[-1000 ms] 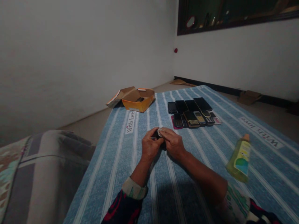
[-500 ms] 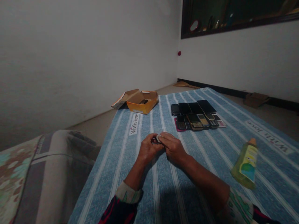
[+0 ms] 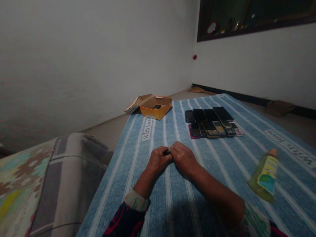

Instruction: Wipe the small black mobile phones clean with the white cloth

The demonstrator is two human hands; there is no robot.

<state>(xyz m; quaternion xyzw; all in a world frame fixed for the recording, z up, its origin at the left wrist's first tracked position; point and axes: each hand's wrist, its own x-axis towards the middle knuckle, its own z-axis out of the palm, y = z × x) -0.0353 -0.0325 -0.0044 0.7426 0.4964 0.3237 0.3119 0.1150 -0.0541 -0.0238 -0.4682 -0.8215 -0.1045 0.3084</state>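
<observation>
Over the middle of the striped cloth, my left hand is closed around a small black glossy object. Most of it is hidden by the fingers, so its kind cannot be made out. Pressed up against it from the right is my right hand, its fingers pinched together. A small pale piece, possibly wipe or cloth, shows at the right fingertips. Beyond the hands, to the right, several mobile phones lie in two rows, among them a keypad phone and a dark flat phone.
A blue striped cloth covers the surface. At its far left stands an open orange cardboard box with a dark phone-like item inside. A bottle of yellow-green liquid lies at the right. Grey fabric drapes at the left.
The view has shifted slightly left. Between my hands the black object now shows more, and the pale piece shows less. My right fingers have shifted over it.
</observation>
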